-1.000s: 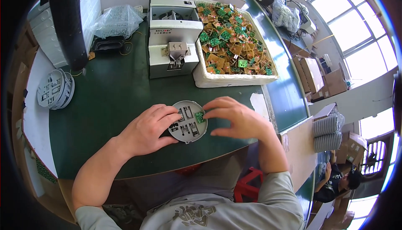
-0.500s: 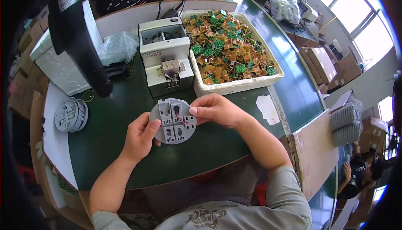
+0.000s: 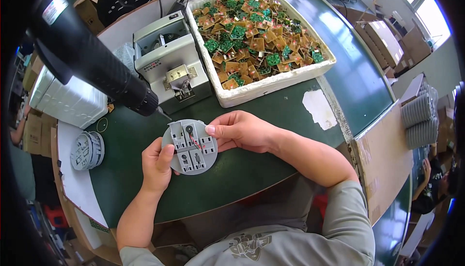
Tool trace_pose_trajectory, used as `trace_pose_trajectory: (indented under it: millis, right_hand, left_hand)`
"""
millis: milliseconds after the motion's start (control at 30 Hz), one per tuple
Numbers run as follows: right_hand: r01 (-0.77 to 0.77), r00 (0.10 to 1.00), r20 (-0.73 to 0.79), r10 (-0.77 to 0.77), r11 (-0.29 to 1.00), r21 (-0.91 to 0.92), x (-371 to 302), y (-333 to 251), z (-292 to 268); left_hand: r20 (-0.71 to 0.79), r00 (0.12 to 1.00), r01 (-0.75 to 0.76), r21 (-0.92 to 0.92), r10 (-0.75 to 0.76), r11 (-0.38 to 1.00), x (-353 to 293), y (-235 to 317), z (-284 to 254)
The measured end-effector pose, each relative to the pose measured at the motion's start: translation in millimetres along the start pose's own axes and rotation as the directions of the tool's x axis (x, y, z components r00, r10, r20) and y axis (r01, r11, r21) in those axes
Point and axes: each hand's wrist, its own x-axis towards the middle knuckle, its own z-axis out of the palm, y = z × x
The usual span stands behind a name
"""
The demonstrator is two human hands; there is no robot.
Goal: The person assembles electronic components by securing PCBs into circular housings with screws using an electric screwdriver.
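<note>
Both of my hands hold a round grey plastic housing (image 3: 191, 148) over the bench, its compartments facing up. A small black round part (image 3: 189, 129) with red and dark wires sits in it. My left hand (image 3: 157, 162) grips the left rim, thumb on top and fingers partly hidden underneath. At the upper right rim, my right hand (image 3: 244, 131) pinches the edge between thumb and fingers. A black electric screwdriver (image 3: 104, 67) slants in from the upper left, with the tip of its bit close to the housing's top edge; whether they touch, I cannot tell.
Behind the housing stands a grey metal screw feeder (image 3: 169, 58). A white foam box (image 3: 271, 88) heaped with green and brown circuit boards is beside it. Stacked grey housings (image 3: 87, 150) lie at left, near a white foam block (image 3: 68, 99). A cardboard sheet (image 3: 385, 162) borders the right.
The view has shifted, and the screwdriver now reaches further right and down, its bit near the housing. Both hands keep their hold on the housing.
</note>
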Motion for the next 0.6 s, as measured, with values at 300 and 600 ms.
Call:
trace_pose_trajectory:
  millis: [300,600]
  right_hand:
    - [-0.016,1.0,-0.013,0.015,0.999,-0.048,-8,-6,4]
    - [0.637,0.649,0.592,-0.478,-0.083,-0.766,-20,-25,-9]
  left_hand:
    - [0.001,1.0,-0.023,0.075,0.023,0.997,-1,-2,-6]
    - [0.483,0.828,-0.557,0.649,0.285,0.518,16,54,-21]
